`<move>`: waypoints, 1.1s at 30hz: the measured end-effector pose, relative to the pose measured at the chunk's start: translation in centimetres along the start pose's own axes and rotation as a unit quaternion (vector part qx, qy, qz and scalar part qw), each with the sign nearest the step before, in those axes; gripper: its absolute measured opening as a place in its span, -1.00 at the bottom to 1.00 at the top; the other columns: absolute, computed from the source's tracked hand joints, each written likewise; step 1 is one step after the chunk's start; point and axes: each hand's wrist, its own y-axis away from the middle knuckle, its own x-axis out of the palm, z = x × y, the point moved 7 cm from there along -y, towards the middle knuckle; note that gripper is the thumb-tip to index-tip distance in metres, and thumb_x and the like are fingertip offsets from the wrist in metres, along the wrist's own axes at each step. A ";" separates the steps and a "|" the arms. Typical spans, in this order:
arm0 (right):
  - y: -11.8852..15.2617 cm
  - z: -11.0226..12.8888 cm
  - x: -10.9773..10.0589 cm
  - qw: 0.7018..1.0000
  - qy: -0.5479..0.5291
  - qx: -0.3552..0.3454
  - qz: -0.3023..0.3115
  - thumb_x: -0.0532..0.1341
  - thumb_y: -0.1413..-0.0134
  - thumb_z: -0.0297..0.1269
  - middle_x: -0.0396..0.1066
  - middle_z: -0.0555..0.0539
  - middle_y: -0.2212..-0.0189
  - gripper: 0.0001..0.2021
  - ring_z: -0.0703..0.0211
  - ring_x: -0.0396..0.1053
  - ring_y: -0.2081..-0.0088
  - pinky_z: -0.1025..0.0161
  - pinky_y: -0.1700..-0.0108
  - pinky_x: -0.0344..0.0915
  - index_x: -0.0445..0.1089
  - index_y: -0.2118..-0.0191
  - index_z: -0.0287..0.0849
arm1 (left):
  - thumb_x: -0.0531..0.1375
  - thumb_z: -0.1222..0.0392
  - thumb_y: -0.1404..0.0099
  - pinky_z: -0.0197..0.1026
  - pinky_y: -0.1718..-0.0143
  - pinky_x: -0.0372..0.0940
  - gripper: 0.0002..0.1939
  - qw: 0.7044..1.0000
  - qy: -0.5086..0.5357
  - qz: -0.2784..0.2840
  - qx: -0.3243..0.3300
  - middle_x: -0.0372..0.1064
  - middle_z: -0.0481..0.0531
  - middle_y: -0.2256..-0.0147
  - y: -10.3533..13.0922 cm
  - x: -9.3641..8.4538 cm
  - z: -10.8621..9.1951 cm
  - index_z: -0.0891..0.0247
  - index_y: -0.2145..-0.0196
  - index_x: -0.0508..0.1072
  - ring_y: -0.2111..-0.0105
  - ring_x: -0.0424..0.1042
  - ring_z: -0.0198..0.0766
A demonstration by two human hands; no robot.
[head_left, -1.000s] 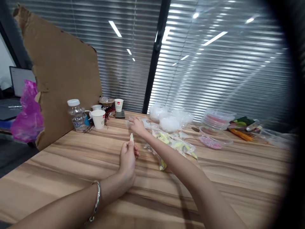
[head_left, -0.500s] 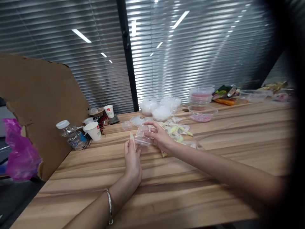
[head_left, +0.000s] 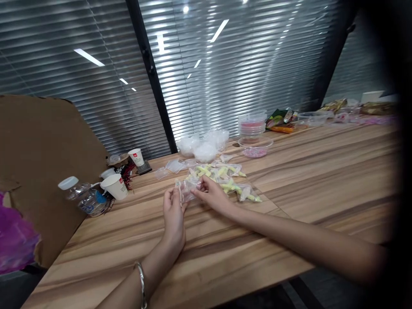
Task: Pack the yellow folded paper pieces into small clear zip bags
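A small clear plastic bag is stretched between my two hands, just above the wooden table. My left hand pinches its left edge between thumb and fingers. From the other side, the fingertips of my right hand close on the bag's right part; whether anything small is inside is too blurred to tell. Right behind my hands lies a heap of clear bags with yellow-green pieces. Several flat clear bags rest on the table beyond my left hand.
Behind the heap sit white fluffy bundles in clear plastic. Farther right are stacked clear tubs and a clear bowl with pink bits. At the left stand a plastic bottle, paper cups and a cardboard sheet.
My right hand's fingers, raised and spread over the bag before, have come down and closed on its right side. My left hand keeps its pinch. The head view has shifted to the right.
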 end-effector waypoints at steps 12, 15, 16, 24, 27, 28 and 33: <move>0.4 -0.8 -0.5 0.990 -0.114 0.075 0.030 0.04 -0.12 -0.02 0.16 0.16 0.72 -0.75 0.34 0.11 0.69 0.42 0.64 0.02 0.14 0.35 -0.11 | 0.19 0.07 -0.19 -0.35 0.39 0.16 -0.78 0.984 -0.126 0.054 0.115 0.31 -0.05 0.47 -0.9 0.9 -0.9 0.31 0.37 0.43 0.47 0.24 -0.38; 0.4 -0.6 -0.8 0.992 -0.111 0.061 0.023 0.03 -0.13 -0.01 0.17 0.14 0.72 -0.72 0.33 0.13 0.66 0.40 0.59 0.07 0.17 0.38 -0.12 | 0.20 0.08 -0.18 -0.36 0.39 0.16 -0.79 0.983 -0.128 0.043 0.122 0.33 -0.05 0.48 -0.8 0.9 -1.2 0.30 0.37 0.44 0.48 0.26 -0.38; 0.3 -0.6 -1.0 0.992 -0.111 0.053 0.019 0.06 -0.11 -0.02 0.21 0.11 0.67 -0.73 0.33 0.17 0.62 0.39 0.56 0.10 0.19 0.39 -0.13 | 0.21 0.08 -0.17 -0.36 0.39 0.17 -0.79 0.983 -0.126 0.036 0.125 0.34 -0.04 0.48 -0.8 0.8 -1.3 0.30 0.36 0.44 0.48 0.27 -0.38; 0.5 -1.1 0.2 0.966 -0.232 0.095 0.062 0.31 0.17 -0.22 0.23 0.09 0.45 -0.64 0.32 0.31 0.50 0.30 0.42 0.29 0.16 0.25 -0.11 | 0.24 0.05 -0.13 -0.24 0.22 0.28 -0.73 0.992 -0.076 -0.005 0.103 0.42 0.05 0.32 -1.3 -0.2 -0.8 0.32 0.31 0.44 0.34 0.40 -0.30; 0.5 -0.5 -0.1 0.968 -0.233 0.080 0.045 0.30 0.17 -0.26 0.22 0.10 0.47 -0.63 0.31 0.32 0.49 0.31 0.44 0.28 0.15 0.22 -0.10 | 0.23 0.04 -0.14 -0.27 0.26 0.27 -0.72 0.994 -0.063 -0.005 0.090 0.42 0.07 0.27 -1.5 -0.5 -0.3 0.31 0.30 0.43 0.39 0.37 -0.35; 0.5 -0.3 -0.1 0.969 -0.231 0.077 0.042 0.30 0.17 -0.26 0.23 0.11 0.48 -0.62 0.31 0.33 0.49 0.32 0.44 0.28 0.15 0.21 -0.10 | 0.23 0.03 -0.14 -0.28 0.27 0.27 -0.72 0.994 -0.061 -0.008 0.089 0.42 0.07 0.26 -1.6 -0.6 -0.3 0.31 0.29 0.43 0.40 0.36 -0.36; 0.6 -0.1 0.0 0.972 -0.216 0.070 0.062 0.25 0.07 -0.18 0.24 0.12 0.52 -0.66 0.30 0.34 0.49 0.31 0.42 0.28 0.14 0.20 -0.10 | 0.26 0.02 -0.10 -0.32 0.34 0.25 -0.69 0.996 -0.052 -0.026 0.072 0.41 0.09 0.25 -1.9 -1.2 0.1 0.32 0.31 0.43 0.43 0.34 -0.39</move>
